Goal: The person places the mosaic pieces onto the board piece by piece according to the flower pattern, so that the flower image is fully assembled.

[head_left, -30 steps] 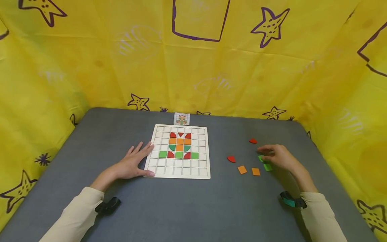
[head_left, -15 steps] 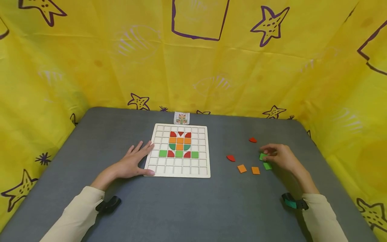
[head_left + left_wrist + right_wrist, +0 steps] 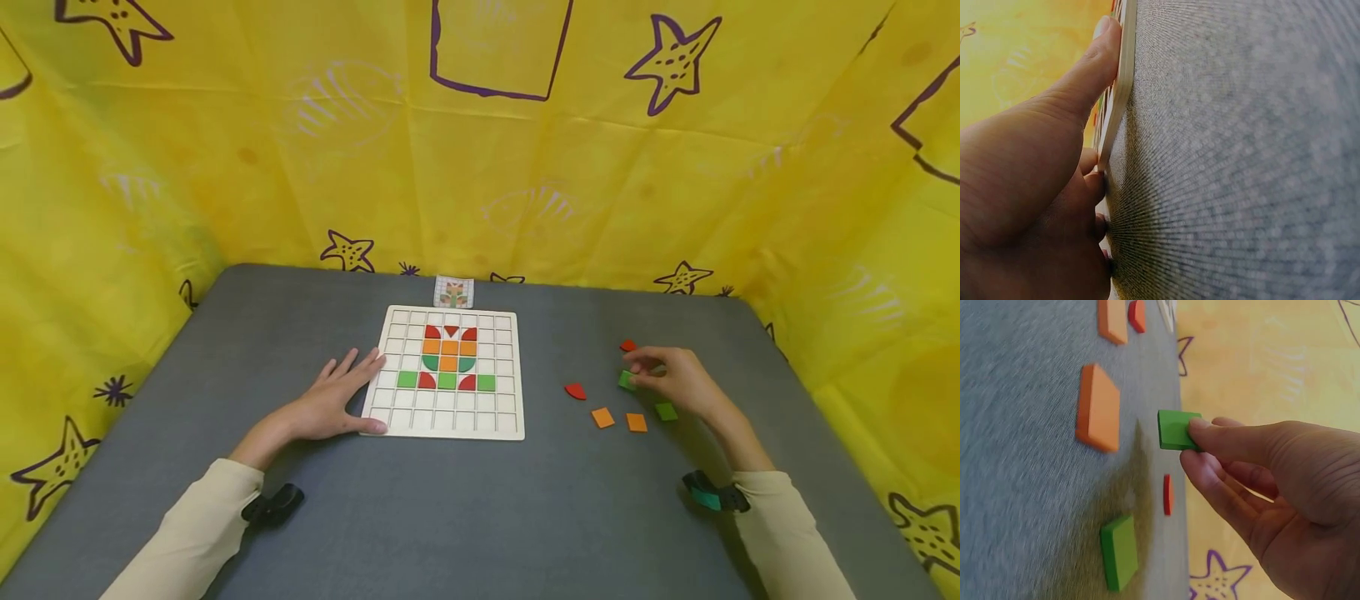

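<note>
Between thumb and fingers my right hand (image 3: pixel 675 379) pinches a green square tile (image 3: pixel 1175 429), raised off the table in the right wrist view. My left hand (image 3: pixel 330 406) lies at the left edge of a pale wooden grid board (image 3: pixel 442 423), fingers spread; its thumb (image 3: pixel 1094 59) rests along the board's near edge. Set in the grid is a flower-like pattern of red, orange and green pieces. Another green square tile (image 3: pixel 1121 553) lies on the table below the right hand, close to two orange square tiles (image 3: pixel 603 417) (image 3: pixel 637 422).
Two red rounded pieces lie loose, one red piece (image 3: pixel 575 391) right of the board and another red piece (image 3: pixel 627 345) beyond the right hand. A small pattern card (image 3: pixel 453 292) sits behind the board. Yellow printed cloth (image 3: pixel 480 167) hangs around the grey table (image 3: pixel 480 517).
The right hand has lifted one green tile and carried it leftward and slightly away from the other green tile. The left hand stays at the board.
</note>
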Action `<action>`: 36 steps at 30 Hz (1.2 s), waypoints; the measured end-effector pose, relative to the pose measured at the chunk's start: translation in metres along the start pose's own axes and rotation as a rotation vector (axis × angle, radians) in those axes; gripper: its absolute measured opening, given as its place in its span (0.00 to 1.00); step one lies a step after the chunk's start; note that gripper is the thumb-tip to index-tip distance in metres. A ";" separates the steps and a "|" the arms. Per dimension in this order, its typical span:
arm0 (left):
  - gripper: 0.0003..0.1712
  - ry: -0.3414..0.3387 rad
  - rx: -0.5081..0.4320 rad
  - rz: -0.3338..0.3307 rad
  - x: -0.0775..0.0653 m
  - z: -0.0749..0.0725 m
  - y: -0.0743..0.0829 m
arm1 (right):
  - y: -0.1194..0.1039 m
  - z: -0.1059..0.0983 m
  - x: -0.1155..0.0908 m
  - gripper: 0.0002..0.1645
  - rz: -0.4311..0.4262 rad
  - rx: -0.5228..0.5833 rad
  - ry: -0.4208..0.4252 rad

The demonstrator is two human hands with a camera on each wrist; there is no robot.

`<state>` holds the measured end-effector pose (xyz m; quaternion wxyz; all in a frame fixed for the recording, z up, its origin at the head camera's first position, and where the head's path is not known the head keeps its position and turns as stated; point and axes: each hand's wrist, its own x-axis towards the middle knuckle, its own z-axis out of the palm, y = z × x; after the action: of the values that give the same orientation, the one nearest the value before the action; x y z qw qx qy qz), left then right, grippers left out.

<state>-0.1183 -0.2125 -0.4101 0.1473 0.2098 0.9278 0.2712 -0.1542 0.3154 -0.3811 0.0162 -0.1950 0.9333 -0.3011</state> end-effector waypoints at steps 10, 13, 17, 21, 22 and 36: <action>0.63 -0.003 -0.001 -0.023 0.001 0.000 0.001 | -0.014 0.016 0.017 0.15 -0.093 0.028 0.017; 0.63 -0.002 -0.006 -0.027 0.001 0.000 0.001 | -0.019 0.023 0.022 0.15 -0.101 0.041 0.012; 0.63 -0.001 -0.006 -0.019 0.001 0.000 0.000 | -0.026 0.031 0.027 0.14 -0.107 0.066 0.003; 0.64 -0.009 -0.004 -0.028 0.002 0.001 -0.002 | -0.034 0.038 0.032 0.14 -0.113 0.093 -0.001; 0.64 -0.010 -0.006 -0.029 0.002 0.001 -0.002 | -0.036 0.040 0.033 0.13 -0.113 0.101 -0.002; 0.64 -0.005 -0.009 -0.027 0.001 0.000 -0.001 | -0.060 0.071 0.050 0.10 -0.160 0.202 -0.023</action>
<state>-0.1192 -0.2127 -0.4106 0.1542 0.1974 0.9289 0.2726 -0.1683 0.2127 -0.4007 0.0223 -0.2694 0.8794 -0.3919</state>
